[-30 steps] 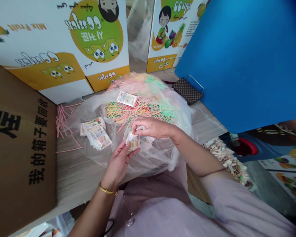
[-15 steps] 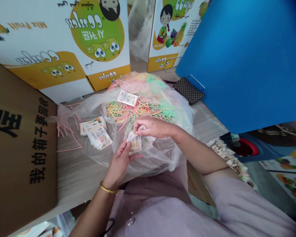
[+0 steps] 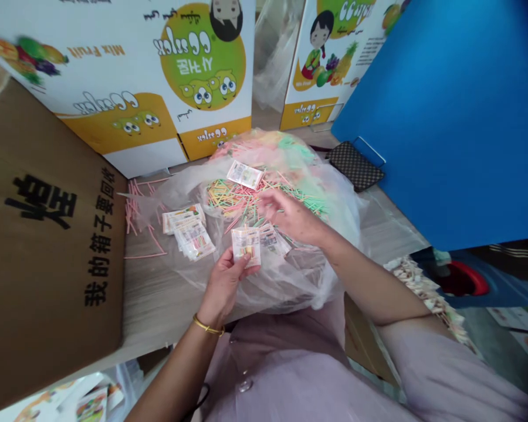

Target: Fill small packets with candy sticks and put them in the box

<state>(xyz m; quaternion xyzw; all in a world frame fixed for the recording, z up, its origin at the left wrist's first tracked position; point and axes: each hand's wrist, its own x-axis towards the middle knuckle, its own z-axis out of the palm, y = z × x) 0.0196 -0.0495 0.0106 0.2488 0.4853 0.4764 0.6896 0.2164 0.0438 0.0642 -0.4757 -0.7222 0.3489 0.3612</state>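
Observation:
My left hand [image 3: 224, 281] pinches a small printed packet [image 3: 246, 239] by its lower edge, thumb on the front, upright above the plastic bag. Over a heap of thin pink, yellow and green sticks [image 3: 229, 196] is my right hand [image 3: 290, 217], its fingers loosely apart, tips slightly blurred, with nothing visible in them. The sticks lie in a clear plastic bag [image 3: 286, 287] spread open on the table. One packet [image 3: 245, 174] rests on the heap. Just right of the held packet, more packets [image 3: 273, 240] lie partly under my right wrist. A fanned pile of packets [image 3: 194, 239] sits to the left.
Printed fruit cartons [image 3: 136, 135] stand behind, and a brown cardboard box [image 3: 70, 234] borders the left side. Loose pink sticks [image 3: 134, 211] lie on the table [image 3: 145, 299]. At right are a checkered pouch [image 3: 355, 166], a blue panel [image 3: 444, 117] and piled packets [image 3: 426, 293] below table level.
My right hand has left the top of the held packet and moved up and right over the sticks, fingers loosened. My left hand keeps the packet. The camera view has shifted slightly left.

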